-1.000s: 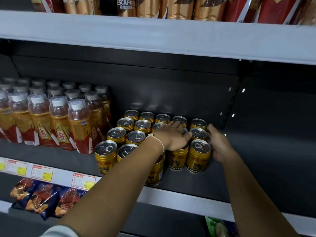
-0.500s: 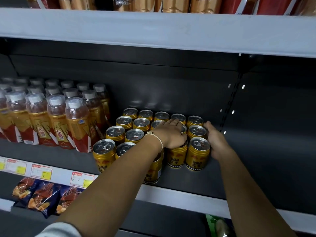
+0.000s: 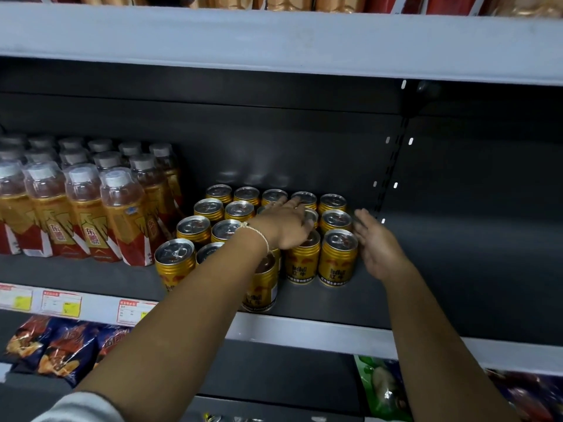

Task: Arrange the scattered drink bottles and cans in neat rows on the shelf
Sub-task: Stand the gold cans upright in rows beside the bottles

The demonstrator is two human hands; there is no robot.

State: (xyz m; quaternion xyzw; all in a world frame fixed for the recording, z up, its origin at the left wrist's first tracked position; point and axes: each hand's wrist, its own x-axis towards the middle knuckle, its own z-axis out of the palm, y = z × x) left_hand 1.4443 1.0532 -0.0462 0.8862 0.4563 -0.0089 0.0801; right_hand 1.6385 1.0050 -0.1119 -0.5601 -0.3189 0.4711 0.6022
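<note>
I'm facing a dark shelf in a shop. At far left the bottles stand packed in rows, capped and upright. Next to them the cans sit in a block near the middle. My left hand lies flat across the can tops, fingers spread, gripping nothing. The front right can marks the block's edge; my right hand is open just beside it, palm toward the cans. I judge full cans heavy, stiff and slick, best pushed or held by the sidewall.
</note>
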